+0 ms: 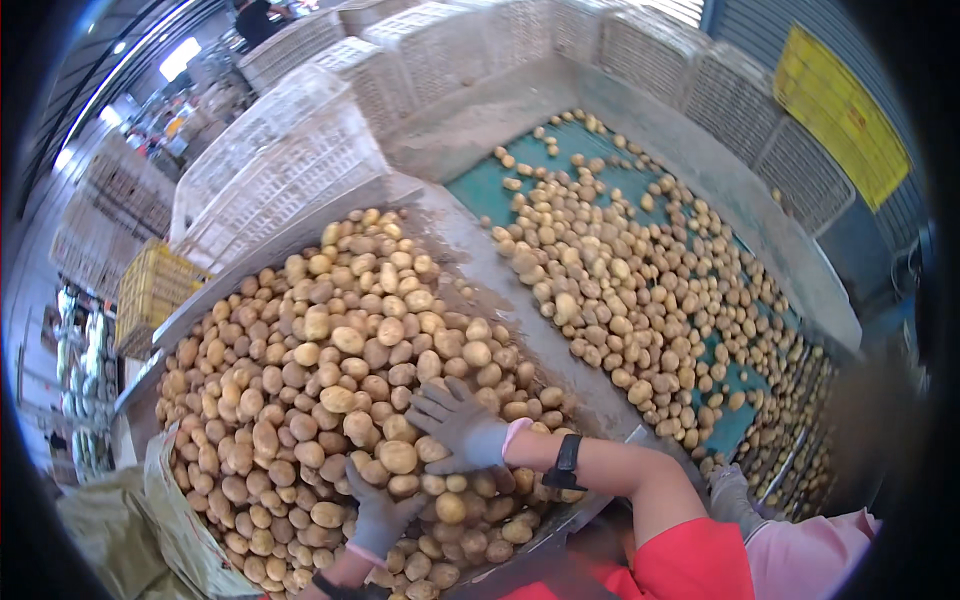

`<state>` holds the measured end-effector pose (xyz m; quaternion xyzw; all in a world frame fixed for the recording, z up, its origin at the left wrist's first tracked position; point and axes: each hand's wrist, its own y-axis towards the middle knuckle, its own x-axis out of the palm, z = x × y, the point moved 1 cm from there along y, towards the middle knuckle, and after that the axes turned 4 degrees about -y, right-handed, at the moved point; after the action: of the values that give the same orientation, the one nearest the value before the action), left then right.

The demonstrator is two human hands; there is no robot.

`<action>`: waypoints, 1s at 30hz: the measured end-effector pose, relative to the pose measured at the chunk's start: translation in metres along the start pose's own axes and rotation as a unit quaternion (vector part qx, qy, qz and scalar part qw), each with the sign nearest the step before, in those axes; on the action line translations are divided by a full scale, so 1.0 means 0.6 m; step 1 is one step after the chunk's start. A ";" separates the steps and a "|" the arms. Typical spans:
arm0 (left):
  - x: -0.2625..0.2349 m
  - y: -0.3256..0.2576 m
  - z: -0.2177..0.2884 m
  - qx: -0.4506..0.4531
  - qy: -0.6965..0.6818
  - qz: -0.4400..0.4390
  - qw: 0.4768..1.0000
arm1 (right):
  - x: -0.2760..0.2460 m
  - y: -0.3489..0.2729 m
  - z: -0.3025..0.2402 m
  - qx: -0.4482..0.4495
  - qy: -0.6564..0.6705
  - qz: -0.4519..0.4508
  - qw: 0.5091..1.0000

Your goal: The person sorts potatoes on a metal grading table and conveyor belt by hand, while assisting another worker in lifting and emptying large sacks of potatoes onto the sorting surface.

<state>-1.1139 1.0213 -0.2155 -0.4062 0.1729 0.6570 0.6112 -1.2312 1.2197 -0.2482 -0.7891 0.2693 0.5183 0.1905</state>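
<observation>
My left grip (382,514) and right grip (464,430) lie open on potatoes (338,399), many seemingly remaining, others perhaps done beyond the divider (505,300).

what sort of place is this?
Likely a potato sorting or packing shed. A big heap of potatoes lies in front of the wearer, more potatoes are spread over a green bed that could be a conveyor, and pale plastic crates line the edges.

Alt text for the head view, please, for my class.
Gloved left hand and right hand touch a potato heap. Right of it, more potatoes partly cover a green surface, near a co-worker's hand; crates stand behind.
</observation>
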 end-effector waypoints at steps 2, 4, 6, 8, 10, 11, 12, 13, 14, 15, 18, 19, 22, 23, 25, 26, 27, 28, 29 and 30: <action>0.046 0.053 -0.020 0.037 -0.124 -0.019 0.991 | -0.002 -0.012 0.030 0.049 -0.030 -0.004 0.998; 0.080 0.091 0.008 0.061 -0.183 0.025 0.981 | -0.010 -0.023 0.065 0.056 -0.013 0.028 0.998; 0.109 0.126 0.062 0.084 -0.090 0.022 0.992 | -0.030 -0.035 0.108 0.166 0.002 -0.044 0.985; 0.119 0.143 0.153 0.093 -0.165 -0.136 0.972 | -0.049 -0.056 0.151 0.286 0.018 -0.045 0.957; 0.133 0.159 0.148 0.184 -0.138 -0.136 0.964 | -0.001 -0.049 0.192 0.362 0.019 0.085 0.928; 0.135 0.162 0.150 0.197 -0.170 -0.156 0.953 | 0.025 -0.044 0.213 0.383 0.019 0.148 0.912; 0.125 0.150 0.172 0.153 -0.300 -0.209 0.918 | 0.038 -0.046 0.229 0.383 0.013 0.200 0.902; 0.099 0.132 0.184 0.197 -0.266 -0.204 0.921 | 0.034 -0.042 0.230 0.356 0.057 0.253 0.898; 0.071 0.113 0.186 0.236 -0.228 -0.193 0.925 | 0.014 -0.036 0.220 0.322 0.106 0.302 0.891; 0.061 0.101 0.170 0.216 -0.259 -0.233 0.912 | 0.004 -0.032 0.212 0.291 0.119 0.321 0.893; -0.016 0.033 0.130 0.284 -0.148 -0.157 0.934 | -0.058 -0.008 0.128 0.170 0.177 0.328 0.912; -0.041 0.002 0.114 0.327 -0.107 -0.054 0.937 | -0.060 -0.005 0.101 0.135 0.184 0.319 0.920; -0.106 -0.085 0.058 0.146 -0.264 0.028 0.953 | -0.064 0.015 0.047 0.070 0.189 0.270 0.942; -0.120 -0.113 0.020 0.122 -0.309 0.081 0.940 | -0.066 0.022 0.024 0.062 0.211 0.243 0.945; -0.147 -0.181 -0.043 0.075 -0.380 0.209 0.898 | -0.059 0.033 -0.002 0.030 0.213 0.228 0.949; -0.165 -0.214 -0.065 0.053 -0.403 0.283 0.869 | -0.061 0.039 -0.015 0.024 0.216 0.226 0.950; -0.183 -0.244 -0.080 0.061 -0.379 0.375 0.844 | -0.067 0.043 -0.028 0.008 0.243 0.222 0.944; -0.199 -0.272 -0.095 0.068 -0.354 0.459 0.812 | -0.072 0.042 -0.036 -0.002 0.268 0.220 0.938; -0.214 -0.296 -0.122 0.065 -0.331 0.511 0.791 | -0.073 0.045 -0.038 -0.011 0.265 0.231 0.936; -0.230 -0.313 -0.145 0.062 -0.306 0.560 0.767 | -0.078 0.044 -0.041 -0.006 0.264 0.234 0.936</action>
<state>-0.9192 0.9031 -0.1153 0.0244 0.2142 0.9599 0.1792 -1.2447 1.1954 -0.1958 -0.8129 0.4841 0.3232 -0.0187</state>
